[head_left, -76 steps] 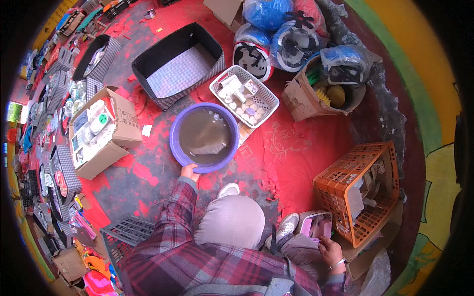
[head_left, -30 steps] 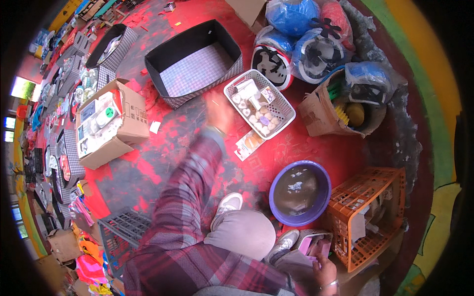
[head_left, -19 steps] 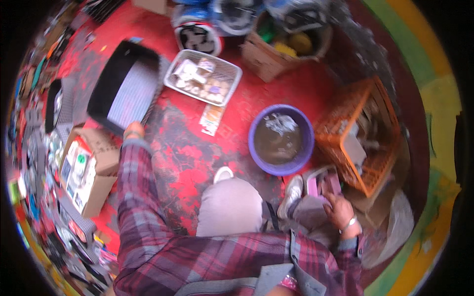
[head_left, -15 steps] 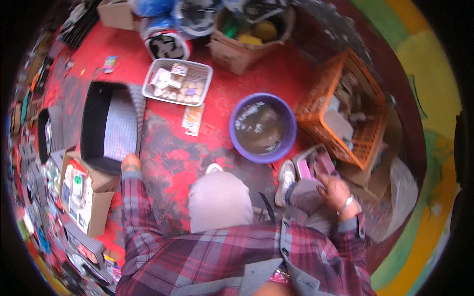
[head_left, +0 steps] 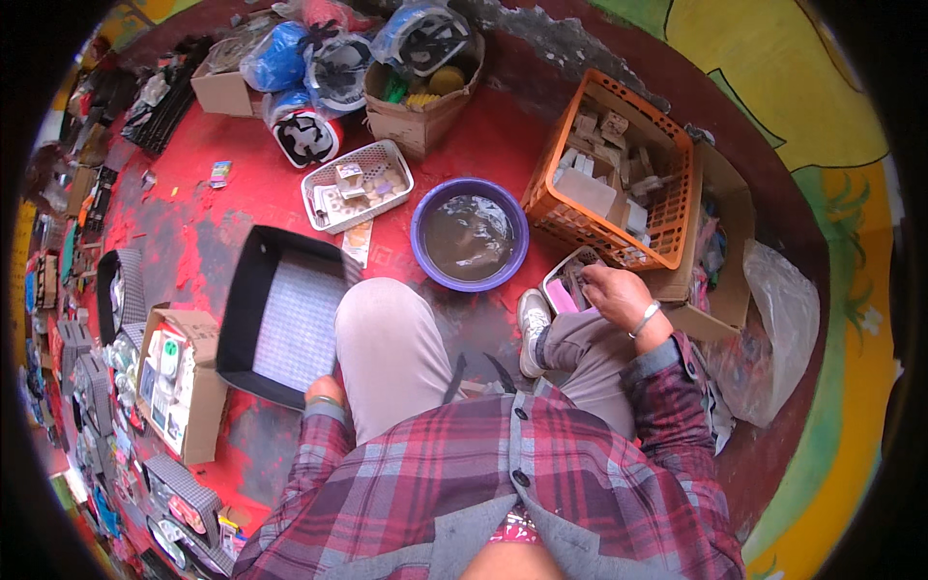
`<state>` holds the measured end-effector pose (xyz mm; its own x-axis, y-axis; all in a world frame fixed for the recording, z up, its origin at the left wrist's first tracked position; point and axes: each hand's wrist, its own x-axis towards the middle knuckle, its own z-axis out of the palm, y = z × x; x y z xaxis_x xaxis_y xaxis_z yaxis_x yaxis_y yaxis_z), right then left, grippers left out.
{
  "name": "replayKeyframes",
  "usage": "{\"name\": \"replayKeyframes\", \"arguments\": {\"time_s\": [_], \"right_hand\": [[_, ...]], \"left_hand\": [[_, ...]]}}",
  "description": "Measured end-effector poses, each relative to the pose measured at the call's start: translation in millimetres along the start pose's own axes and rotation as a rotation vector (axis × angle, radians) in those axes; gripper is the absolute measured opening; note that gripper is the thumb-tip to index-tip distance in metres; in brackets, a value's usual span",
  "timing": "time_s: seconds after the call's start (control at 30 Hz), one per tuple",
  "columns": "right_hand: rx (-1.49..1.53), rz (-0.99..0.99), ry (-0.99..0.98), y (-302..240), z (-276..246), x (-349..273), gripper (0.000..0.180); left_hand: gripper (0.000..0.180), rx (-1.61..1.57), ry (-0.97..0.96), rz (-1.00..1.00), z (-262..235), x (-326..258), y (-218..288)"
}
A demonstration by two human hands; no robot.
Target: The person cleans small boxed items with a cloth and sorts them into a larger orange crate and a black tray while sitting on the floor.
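At its near right corner, my left hand (head_left: 326,389) grips a black box (head_left: 244,314) with a pale checked lining, tilted beside my left knee; most of the fingers are hidden behind it. My right hand (head_left: 626,298) reaches over a small light-coloured basket (head_left: 552,280) by my right shoe. Its fingers are bent and drawn together at the basket's dark contents; what they pinch, if anything, is hidden. A pink piece (head_left: 560,297) lies in that basket. In front of me stands a purple basin (head_left: 420,246) of murky water.
An orange crate (head_left: 667,237) of small boxes stands at the right, beside an open carton (head_left: 735,208) and a clear plastic bag (head_left: 778,300). Beyond the basin are a white basket (head_left: 401,198) and bagged helmets (head_left: 338,72). A carton (head_left: 203,411) and scattered goods lie left.
The black box has swung right, nearer my left knee, with my left hand still on it. My right hand stays by the small basket while the whole view has shifted.
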<state>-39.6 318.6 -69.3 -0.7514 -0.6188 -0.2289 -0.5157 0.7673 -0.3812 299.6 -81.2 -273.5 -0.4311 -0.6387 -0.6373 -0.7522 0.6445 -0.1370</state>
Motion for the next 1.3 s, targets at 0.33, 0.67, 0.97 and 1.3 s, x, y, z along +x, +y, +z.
{"name": "replayKeyframes", "arguments": {"time_s": [0.33,0.67,0.97,1.3], "right_hand": [[0.301,0.073,-0.203,20.7,97.3,134.5,0.042],[-0.031,0.308,-0.382,24.3,234.8,213.3,0.105],[-0.211,0.201,-0.511,2.3,314.0,258.4,0.086],[0.781,0.453,-0.409,36.8,262.1,257.3,0.042]], "left_hand": [[0.031,-0.217,-0.514,0.301,67.8,-99.7,-18.2],[0.026,-0.495,0.029,0.399,-97.7,28.7,20.9],[0.048,-0.970,-0.748,0.380,-86.4,198.5,213.6],[0.033,-1.360,-0.741,0.104,35.6,259.2,281.4]]}}
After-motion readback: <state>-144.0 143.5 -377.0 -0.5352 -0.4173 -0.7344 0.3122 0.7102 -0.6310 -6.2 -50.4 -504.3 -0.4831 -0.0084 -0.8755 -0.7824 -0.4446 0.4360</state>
